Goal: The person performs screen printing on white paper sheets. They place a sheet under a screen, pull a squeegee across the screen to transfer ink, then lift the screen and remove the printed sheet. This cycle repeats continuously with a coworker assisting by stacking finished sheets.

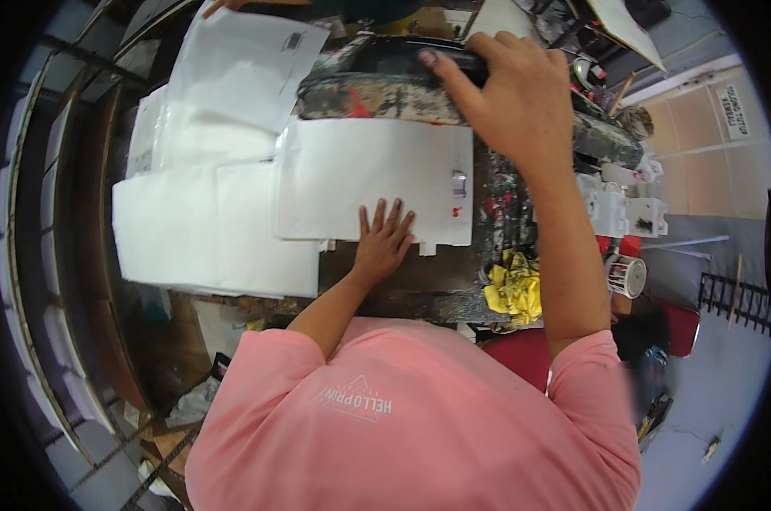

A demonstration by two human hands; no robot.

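A pink T-shirt (pixel 411 409) is covering the lower centre, and above it the left hand (pixel 385 243) is lying flat, fingers spread, gripping nothing, its fingertips on a white sheet (pixel 368 175) mid-picture. At upper right, the right hand (pixel 522 94) is curving over a paint-stained frame (pixel 377 98), fingertips partly hidden, so I cannot tell how tightly it is closed, while its forearm is blocking bench behind a crumpled yellow wrapping (pixel 515 289). White stacks (pixel 177 230) are lying left, a co-worker's cut-off hand (pixel 222 5) touching paper at upper left.
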